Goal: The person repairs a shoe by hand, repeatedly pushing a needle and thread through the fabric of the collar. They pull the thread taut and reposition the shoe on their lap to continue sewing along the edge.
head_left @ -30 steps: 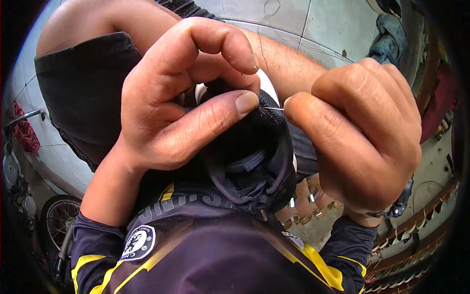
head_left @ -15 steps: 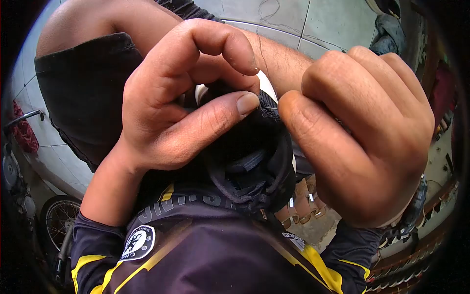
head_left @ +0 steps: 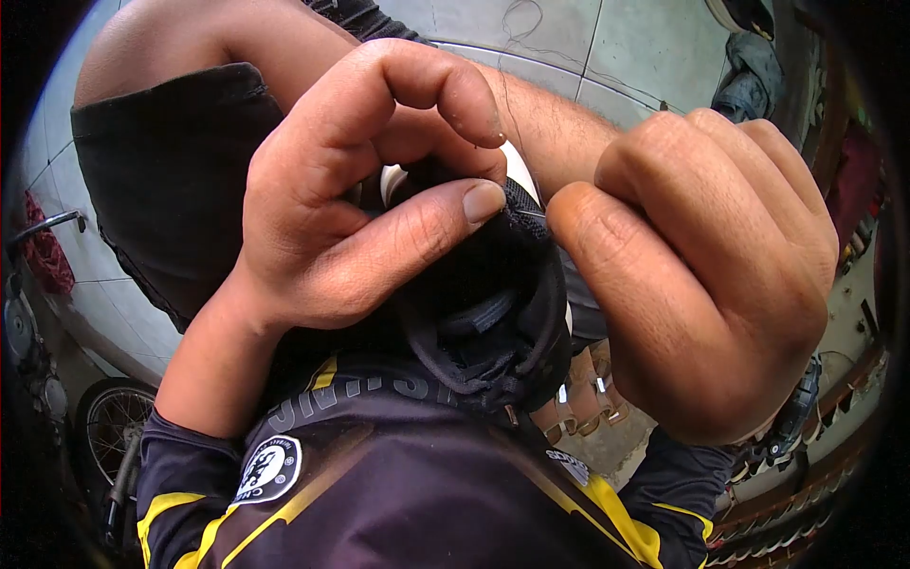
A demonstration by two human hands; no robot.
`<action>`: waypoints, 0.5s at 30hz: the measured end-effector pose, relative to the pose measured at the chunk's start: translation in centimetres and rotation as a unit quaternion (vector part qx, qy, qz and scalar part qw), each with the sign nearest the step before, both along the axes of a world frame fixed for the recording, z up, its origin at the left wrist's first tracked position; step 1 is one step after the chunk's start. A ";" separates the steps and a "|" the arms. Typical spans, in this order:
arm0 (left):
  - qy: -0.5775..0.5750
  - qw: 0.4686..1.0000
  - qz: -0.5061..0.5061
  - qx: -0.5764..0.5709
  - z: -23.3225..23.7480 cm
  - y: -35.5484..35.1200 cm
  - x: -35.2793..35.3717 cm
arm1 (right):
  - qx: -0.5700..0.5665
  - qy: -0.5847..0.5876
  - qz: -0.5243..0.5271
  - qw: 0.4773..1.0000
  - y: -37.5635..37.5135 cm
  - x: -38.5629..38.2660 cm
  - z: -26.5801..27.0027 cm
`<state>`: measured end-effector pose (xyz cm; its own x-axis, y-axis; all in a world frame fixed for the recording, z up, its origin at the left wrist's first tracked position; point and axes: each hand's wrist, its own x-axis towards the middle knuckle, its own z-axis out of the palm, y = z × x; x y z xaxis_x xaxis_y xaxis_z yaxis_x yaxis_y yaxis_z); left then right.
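A black shoe (head_left: 474, 270) with laces and a white sole rests in my lap, its laced part toward my body. My left hand (head_left: 332, 204) pinches the shoe's dark textile edge between thumb and fingers, with the index finger curled above. Close beside it, my right hand (head_left: 711, 275) is closed, thumb pressed to the bent index finger. A thin needle (head_left: 533, 213) spans the small gap from the shoe edge to my right fingertips. Dark thread (head_left: 504, 95) runs up from near my left fingers toward the floor. The needle's far end is hidden.
My bare leg (head_left: 555, 119) lies behind the shoe. Loose thread trails over the tiled floor (head_left: 654, 43). A motorcycle wheel (head_left: 114, 427) stands at lower left. Rows of footwear (head_left: 787, 517) line racks at lower right, and a grey-blue cloth (head_left: 749, 81) lies at upper right.
My right hand has shifted slightly right and down, and a little more of the needle shows. My left hand moved a touch right, still pinching the shoe.
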<state>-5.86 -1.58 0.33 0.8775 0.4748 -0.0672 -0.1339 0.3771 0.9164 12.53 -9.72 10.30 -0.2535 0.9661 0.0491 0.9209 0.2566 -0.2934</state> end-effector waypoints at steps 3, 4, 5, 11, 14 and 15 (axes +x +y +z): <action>0.008 1.000 -0.010 0.018 -0.2 0.0 0.1 | 0.008 -0.001 0.004 1.000 0.1 0.1 -0.1; 0.006 1.000 -0.008 0.013 -0.2 0.0 0.1 | 0.009 -0.001 0.005 1.000 0.1 0.1 -0.1; 0.003 1.000 -0.006 0.008 -0.2 -0.1 0.2 | 0.004 -0.002 0.004 1.000 0.0 0.1 0.0; 0.010 1.000 -0.015 0.024 -0.2 0.0 0.1 | -0.011 0.012 0.009 1.000 0.2 0.3 0.2; 0.001 1.000 -0.013 0.018 -0.3 -0.1 0.1 | -0.020 0.008 0.009 1.000 0.1 0.2 0.3; 0.007 1.000 -0.014 0.013 -0.3 -0.1 0.1 | -0.022 0.007 0.008 1.000 0.1 0.2 0.4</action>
<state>-5.79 -1.73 0.06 0.8895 0.4519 -0.0676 -0.1103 0.3561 0.9279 12.73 -9.60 10.71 -0.2680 0.9634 0.0100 0.9127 0.2572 -0.3176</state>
